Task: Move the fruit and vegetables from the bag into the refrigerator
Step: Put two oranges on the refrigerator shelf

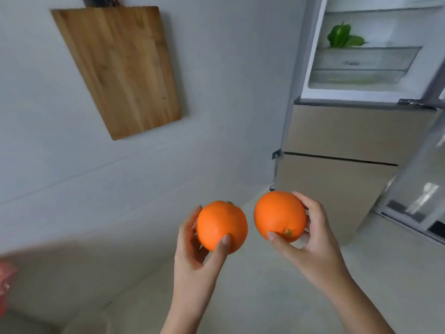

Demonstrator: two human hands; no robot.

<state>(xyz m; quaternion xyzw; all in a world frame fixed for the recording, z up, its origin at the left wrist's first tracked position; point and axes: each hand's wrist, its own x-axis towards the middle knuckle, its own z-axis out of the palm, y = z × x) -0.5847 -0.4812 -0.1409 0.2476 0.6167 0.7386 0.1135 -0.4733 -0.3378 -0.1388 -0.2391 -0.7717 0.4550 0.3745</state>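
the fingers (190, 227) of the left hand (195, 251) curl around one orange (221, 226), thumb pressed on its lower front and the other fingers behind its left side, so the hand is clamped on the fruit. the right hand (313, 239) grips a second orange (279, 216) the same way, thumb on the lower front near the stem end and fingers wrapped over the right side. both oranges sit in the lower middle of the frame, just beside each other with a narrow gap between them, held up in the air over a pale floor.

in the upper right of the frame the refrigerator (337, 131) stands with its top compartment open. green leafy vegetables (343, 37) lie on a shelf inside, above a clear drawer (361, 65). the open door (421, 179) shows at the right edge.

a wooden cutting board (120, 68) hangs on the white wall in the upper left. something pinkish red (6, 280), blurred, shows at the lower left edge; what it is cannot be told.
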